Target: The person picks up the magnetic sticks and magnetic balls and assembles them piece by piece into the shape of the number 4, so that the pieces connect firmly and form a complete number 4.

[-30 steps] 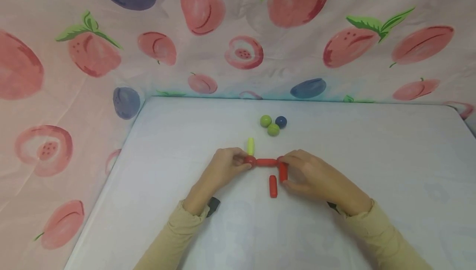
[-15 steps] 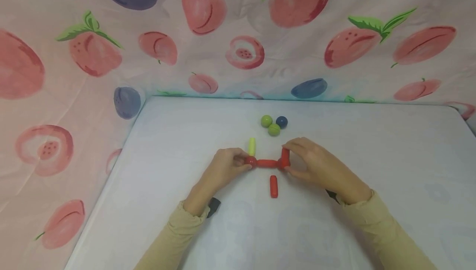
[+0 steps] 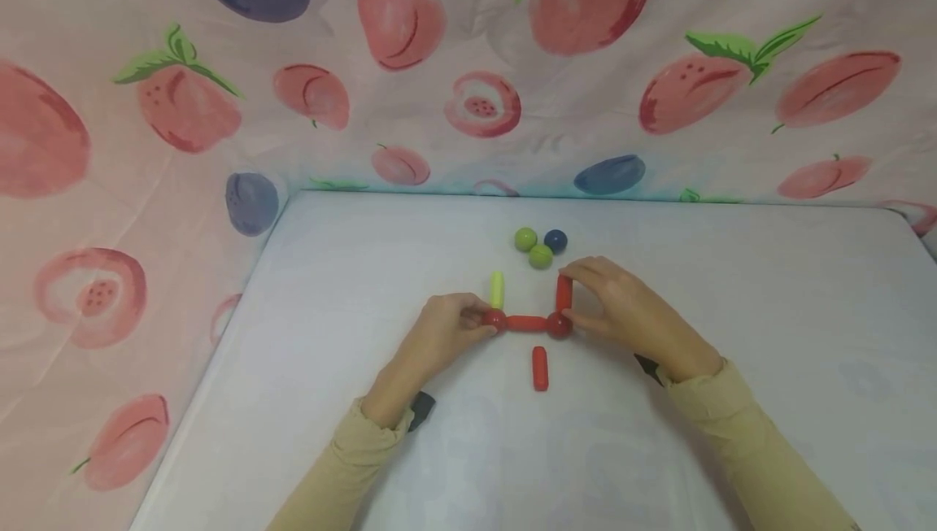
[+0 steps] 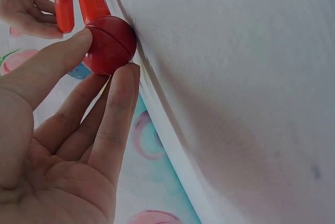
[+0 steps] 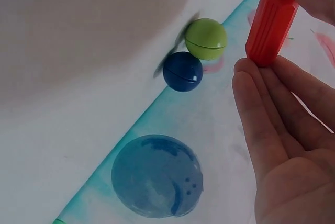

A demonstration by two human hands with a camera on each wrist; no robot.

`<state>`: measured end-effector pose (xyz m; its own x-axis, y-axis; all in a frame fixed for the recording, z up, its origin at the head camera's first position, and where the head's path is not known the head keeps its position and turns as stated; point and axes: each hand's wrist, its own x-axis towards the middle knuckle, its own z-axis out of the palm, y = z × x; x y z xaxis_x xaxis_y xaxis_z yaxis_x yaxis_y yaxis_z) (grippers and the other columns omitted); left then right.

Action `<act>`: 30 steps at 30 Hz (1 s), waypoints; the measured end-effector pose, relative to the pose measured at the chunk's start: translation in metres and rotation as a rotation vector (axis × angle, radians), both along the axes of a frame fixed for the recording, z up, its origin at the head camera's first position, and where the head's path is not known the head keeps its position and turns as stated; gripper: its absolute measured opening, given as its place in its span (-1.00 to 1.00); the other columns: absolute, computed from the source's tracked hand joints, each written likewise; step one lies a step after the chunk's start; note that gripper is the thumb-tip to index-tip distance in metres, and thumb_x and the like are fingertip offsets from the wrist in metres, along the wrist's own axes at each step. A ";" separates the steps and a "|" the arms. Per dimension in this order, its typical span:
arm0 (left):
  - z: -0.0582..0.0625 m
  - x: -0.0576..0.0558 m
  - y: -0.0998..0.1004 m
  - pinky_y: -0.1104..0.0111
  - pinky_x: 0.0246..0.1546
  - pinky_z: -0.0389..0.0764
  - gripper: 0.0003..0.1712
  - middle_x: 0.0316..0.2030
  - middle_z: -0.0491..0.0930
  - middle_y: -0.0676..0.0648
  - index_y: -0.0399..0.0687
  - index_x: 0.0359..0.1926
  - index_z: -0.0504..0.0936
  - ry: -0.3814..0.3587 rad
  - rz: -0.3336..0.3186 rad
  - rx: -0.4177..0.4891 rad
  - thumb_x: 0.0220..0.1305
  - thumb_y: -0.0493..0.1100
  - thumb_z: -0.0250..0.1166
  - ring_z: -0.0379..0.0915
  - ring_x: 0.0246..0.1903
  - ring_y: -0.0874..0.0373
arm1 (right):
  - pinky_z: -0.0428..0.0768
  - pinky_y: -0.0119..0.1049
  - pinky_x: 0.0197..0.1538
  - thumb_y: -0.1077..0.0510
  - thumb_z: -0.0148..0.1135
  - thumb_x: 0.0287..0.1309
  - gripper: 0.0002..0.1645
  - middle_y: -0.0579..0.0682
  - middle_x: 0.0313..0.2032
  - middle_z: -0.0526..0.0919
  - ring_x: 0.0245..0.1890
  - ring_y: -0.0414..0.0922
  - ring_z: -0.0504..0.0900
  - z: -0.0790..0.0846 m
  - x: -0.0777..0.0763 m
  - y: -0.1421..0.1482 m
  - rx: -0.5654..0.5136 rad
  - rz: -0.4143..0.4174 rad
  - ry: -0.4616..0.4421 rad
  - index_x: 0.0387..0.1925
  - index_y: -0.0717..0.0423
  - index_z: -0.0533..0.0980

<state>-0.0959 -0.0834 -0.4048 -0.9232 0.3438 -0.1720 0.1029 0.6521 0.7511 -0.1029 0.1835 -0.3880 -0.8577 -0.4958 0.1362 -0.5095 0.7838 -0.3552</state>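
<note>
My left hand [image 3: 439,328] pinches a glossy red ball [image 3: 495,319] between thumb and fingers. From this ball a red rod [image 3: 527,324] runs right to a second red ball [image 3: 560,325]. A yellow rod [image 3: 497,289] extends from the left ball toward the back; their joint is partly hidden by the fingers. My right hand [image 3: 625,303] holds another red rod [image 5: 272,22] by its two ends, thumb on one and fingertips on the other. In the left wrist view, that rod [image 4: 64,10] appears apart from the second ball.
A loose red rod [image 3: 540,368] lies in front of the joined pieces. Two green balls [image 3: 525,239] and a dark blue ball [image 3: 555,241] sit clustered behind them on the white table [image 3: 351,254]. Fruit-patterned cloth [image 3: 410,124] hangs behind the table's back edge.
My right hand has moved the red rod from in front of the right ball to behind it, uncovering that ball. The left hand keeps its grip in nearly the same place.
</note>
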 end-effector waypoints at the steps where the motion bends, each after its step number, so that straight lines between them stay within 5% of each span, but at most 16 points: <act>1: 0.000 0.000 0.000 0.41 -0.17 0.68 -0.67 -0.25 0.75 -0.03 -0.15 -0.05 0.71 -0.004 0.003 -0.003 0.14 -0.20 0.48 0.67 -0.28 0.24 | 0.60 0.00 0.14 0.14 0.59 -0.07 -0.27 0.15 0.08 0.60 0.13 0.07 0.55 0.000 -0.001 0.000 0.000 -0.002 -0.006 0.16 0.24 0.52; 30: -0.002 0.000 0.000 0.39 -0.15 0.68 -0.69 -0.25 0.75 -0.02 -0.13 -0.06 0.71 -0.001 0.008 -0.004 0.15 -0.20 0.47 0.67 -0.27 0.23 | 0.54 0.03 0.22 0.14 0.50 0.06 -0.40 0.13 0.08 0.61 0.17 0.07 0.54 -0.009 -0.010 0.000 -0.012 0.001 -0.100 0.14 0.22 0.54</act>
